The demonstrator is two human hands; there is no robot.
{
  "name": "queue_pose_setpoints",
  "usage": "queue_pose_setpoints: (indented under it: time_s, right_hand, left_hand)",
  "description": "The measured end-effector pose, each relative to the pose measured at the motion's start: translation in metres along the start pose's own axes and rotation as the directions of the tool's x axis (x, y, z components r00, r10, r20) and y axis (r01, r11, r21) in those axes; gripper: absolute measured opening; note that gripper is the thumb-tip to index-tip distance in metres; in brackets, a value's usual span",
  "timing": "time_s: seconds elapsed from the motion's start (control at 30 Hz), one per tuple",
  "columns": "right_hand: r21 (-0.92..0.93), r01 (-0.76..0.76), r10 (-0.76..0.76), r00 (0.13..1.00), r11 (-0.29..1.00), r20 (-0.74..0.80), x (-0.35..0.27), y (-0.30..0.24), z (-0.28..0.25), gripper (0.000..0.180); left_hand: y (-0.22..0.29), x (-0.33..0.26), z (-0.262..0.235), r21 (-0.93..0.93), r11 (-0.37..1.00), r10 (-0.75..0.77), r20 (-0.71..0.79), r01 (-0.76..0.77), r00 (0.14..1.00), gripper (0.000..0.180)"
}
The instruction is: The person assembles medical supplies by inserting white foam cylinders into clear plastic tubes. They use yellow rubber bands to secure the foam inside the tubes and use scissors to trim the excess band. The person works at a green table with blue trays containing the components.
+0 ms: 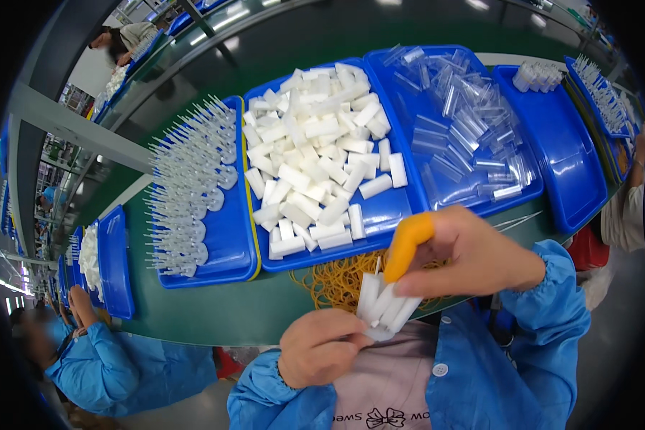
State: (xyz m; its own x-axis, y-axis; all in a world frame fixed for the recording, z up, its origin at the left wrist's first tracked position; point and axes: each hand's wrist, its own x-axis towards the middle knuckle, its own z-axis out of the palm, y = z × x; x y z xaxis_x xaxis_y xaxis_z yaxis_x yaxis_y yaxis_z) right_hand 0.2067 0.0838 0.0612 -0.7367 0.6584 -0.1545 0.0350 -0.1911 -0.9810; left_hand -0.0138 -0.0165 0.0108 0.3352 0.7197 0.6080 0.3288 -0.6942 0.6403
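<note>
Held piece: translucent base (381, 334) with several white blocks (390, 308) standing close together on it, in front of the wearer's chest, at the near edge of the green table (222, 315); exact count cannot be told.
Left hand (322, 349): thumb and fingers pinch the base from the left, low down.
Right hand (466, 252): thumb and a finger in a yellow cover (412, 233) pinch the upper ends of the blocks.
Done on this piece: blocks stand on the base; judged part-built.
Left on this piece: no clear sleeve or rubber band is visible around the blocks; whether the base is full cannot be told.
Pinned base stock: many pinned bases (183, 193) in the left tray (229, 247), bearing no blocks.
Block stock: large heap of loose blocks (312, 161) in the middle tray (390, 215).
Sleeve stock: clear plastic sleeves (462, 125) in the next tray rightward.
Right tray (573, 165): one white cluster (537, 77) at the far end; judged finished pieces, unconfirmed.
Rubber bands (330, 281): loose pile beneath and behind the hands.
</note>
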Motion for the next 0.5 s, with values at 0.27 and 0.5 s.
queue_pose_setpoints:
  time_s: [0.27,0.5]
  right_hand:
    - [-0.143,0.045,-0.04,0.998,0.989,0.037,0.002,0.001,0.011,0.017]
    - [-0.202,0.06,-0.061,0.998,0.977,0.002,0.006,0.001,0.017,0.019]
  left_hand:
    - [-0.003,-0.005,0.006,-0.021,1.0,0.016,-0.122,-0.018,0.992,0.031]
    - [-0.012,0.0,0.014,-0.646,0.635,-0.493,0.082,0.423,0.866,0.08]
